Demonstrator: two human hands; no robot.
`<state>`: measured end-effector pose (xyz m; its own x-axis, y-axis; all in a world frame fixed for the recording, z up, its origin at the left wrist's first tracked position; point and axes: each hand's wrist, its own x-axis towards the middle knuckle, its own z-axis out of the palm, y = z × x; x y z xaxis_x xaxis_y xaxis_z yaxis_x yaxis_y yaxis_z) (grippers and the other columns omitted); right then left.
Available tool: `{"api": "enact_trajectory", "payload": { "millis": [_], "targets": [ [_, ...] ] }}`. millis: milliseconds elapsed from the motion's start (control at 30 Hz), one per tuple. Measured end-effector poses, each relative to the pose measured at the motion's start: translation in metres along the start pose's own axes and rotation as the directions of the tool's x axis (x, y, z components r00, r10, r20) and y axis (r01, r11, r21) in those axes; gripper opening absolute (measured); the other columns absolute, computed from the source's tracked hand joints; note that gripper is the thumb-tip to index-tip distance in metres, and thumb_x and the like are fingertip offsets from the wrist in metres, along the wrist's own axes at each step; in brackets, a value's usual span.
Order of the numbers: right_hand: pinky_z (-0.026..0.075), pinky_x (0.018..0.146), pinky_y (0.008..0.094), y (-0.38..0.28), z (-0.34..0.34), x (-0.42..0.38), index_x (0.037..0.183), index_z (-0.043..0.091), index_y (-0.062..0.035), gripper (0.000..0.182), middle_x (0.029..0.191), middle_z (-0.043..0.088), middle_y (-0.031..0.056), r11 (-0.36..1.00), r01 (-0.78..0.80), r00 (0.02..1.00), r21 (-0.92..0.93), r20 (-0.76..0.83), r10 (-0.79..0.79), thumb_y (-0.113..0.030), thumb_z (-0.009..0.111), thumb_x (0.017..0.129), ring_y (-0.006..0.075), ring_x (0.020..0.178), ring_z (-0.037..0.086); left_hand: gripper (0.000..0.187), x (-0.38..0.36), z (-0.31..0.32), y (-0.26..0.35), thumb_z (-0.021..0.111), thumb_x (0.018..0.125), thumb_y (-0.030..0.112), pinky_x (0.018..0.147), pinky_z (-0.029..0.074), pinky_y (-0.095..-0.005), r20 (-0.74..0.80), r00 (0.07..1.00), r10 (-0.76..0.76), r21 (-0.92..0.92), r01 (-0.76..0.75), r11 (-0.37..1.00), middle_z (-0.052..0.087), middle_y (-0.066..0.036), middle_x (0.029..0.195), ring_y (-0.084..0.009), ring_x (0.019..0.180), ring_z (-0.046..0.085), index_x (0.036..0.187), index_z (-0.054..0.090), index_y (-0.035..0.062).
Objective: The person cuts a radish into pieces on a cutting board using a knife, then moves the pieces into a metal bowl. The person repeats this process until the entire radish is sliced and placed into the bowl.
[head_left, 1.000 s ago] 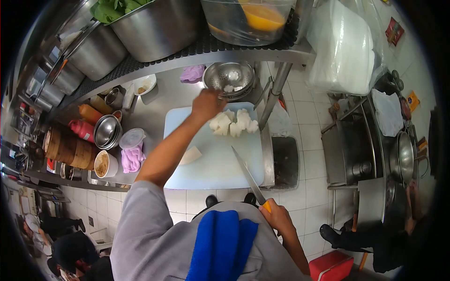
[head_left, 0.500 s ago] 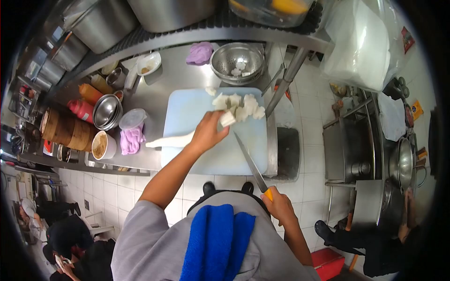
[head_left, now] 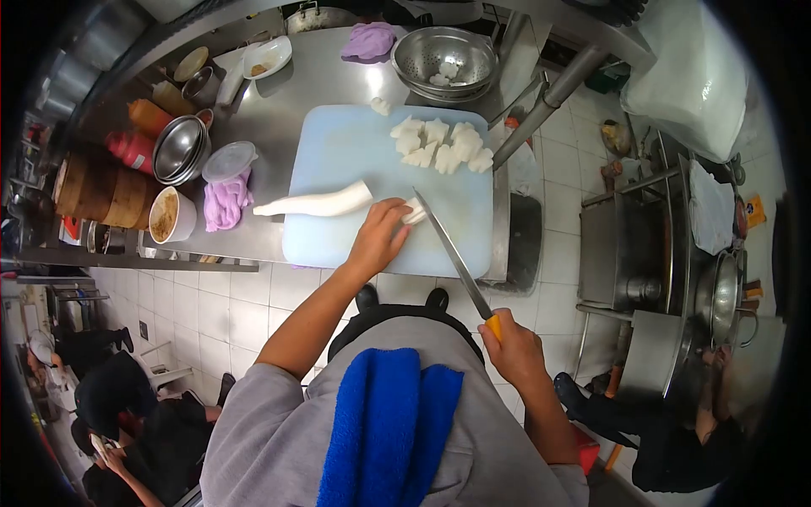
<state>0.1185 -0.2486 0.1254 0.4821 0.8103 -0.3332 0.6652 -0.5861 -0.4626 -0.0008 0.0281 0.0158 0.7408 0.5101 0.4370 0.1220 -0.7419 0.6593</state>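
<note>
My left hand [head_left: 377, 240] is closed on a short piece of peeled white radish [head_left: 414, 211], holding it against the light-blue cutting board [head_left: 338, 139]. In my right hand [head_left: 515, 348] is a long knife [head_left: 456, 259] by its yellow handle. The blade's tip end lies right beside the piece; whether it touches cannot be made out. A long peeled white radish [head_left: 317, 203] with a cut end lies left of my left hand, its thin tip past the board's edge. Several cut white chunks [head_left: 443, 145] are grouped at the board's far right.
Behind the board stands a metal colander [head_left: 445, 59] with a few white pieces. Purple cloths [head_left: 226, 203], a lidded tub [head_left: 230, 160], metal bowls [head_left: 179, 150] and sauce bottles [head_left: 131, 149] are at left. A shelf post [head_left: 549, 106] rises at right. Other people sit or stand nearby.
My left hand has moved nearer to me with the radish piece, away from the cut chunks. The knife blade has come up beside the piece. The camera view has shifted.
</note>
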Motion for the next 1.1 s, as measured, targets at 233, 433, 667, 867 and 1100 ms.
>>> {"api": "enact_trajectory", "payload": {
  "millis": [233,433,667,867,1100],
  "targets": [
    [0.052,0.055,0.0472,0.002,-0.005,-0.003,0.101,0.049,-0.0064,0.028,0.072,0.066,0.0169,0.992,0.088,0.992,-0.094,-0.084,-0.096,-0.028,0.064,0.091,0.0374,0.064,0.067,0.032,0.002,-0.002,0.0,0.066,0.084,0.003,0.091,0.047,-0.0398,0.053,0.991,-0.125,-0.135,0.131,0.982,0.054,-0.013,0.115,-0.0339,0.107,0.054,0.114,0.059,0.0062],
    [0.051,0.053,0.0465,-0.002,-0.012,-0.003,0.097,0.049,-0.0052,0.027,0.07,0.065,0.0166,0.983,0.097,0.994,-0.157,-0.042,-0.104,-0.027,0.064,0.092,0.0373,0.062,0.066,0.031,0.007,-0.006,0.0,0.065,0.085,0.004,0.092,0.046,-0.0403,0.098,0.983,-0.158,-0.148,0.171,0.974,0.054,-0.013,0.116,-0.0338,0.108,0.053,0.115,0.059,0.007],
    [0.051,0.053,0.0482,-0.013,-0.025,-0.004,0.096,0.046,-0.0045,0.027,0.067,0.065,0.0181,0.974,0.077,0.996,-0.213,0.066,-0.064,-0.027,0.06,0.094,0.0392,0.062,0.065,0.033,0.006,-0.005,0.0,0.066,0.084,0.004,0.093,0.045,-0.0404,0.119,0.974,-0.194,-0.17,0.212,0.962,0.055,-0.013,0.118,-0.034,0.109,0.052,0.116,0.06,0.0076],
    [0.051,0.054,0.0504,-0.021,-0.024,0.019,0.098,0.044,-0.0035,0.025,0.068,0.065,0.0201,0.969,0.099,0.989,-0.227,0.128,-0.071,-0.025,0.057,0.095,0.0408,0.063,0.065,0.033,0.006,-0.005,-0.001,0.066,0.084,0.002,0.088,0.05,-0.0381,0.081,0.987,-0.139,-0.133,0.149,0.98,0.055,-0.014,0.116,-0.0324,0.108,0.055,0.116,0.059,0.0061],
    [0.051,0.056,0.0522,0.001,0.024,0.061,0.098,0.045,-0.0034,0.027,0.068,0.065,0.0199,0.976,0.16,0.987,-0.145,0.018,-0.159,-0.026,0.059,0.094,0.0419,0.064,0.065,0.028,-0.001,0.004,-0.006,0.068,0.082,0.001,0.084,0.05,-0.0371,-0.011,0.991,-0.137,-0.158,0.133,0.979,0.056,-0.014,0.113,-0.0303,0.104,0.056,0.108,0.058,0.0038]
  ]
}}
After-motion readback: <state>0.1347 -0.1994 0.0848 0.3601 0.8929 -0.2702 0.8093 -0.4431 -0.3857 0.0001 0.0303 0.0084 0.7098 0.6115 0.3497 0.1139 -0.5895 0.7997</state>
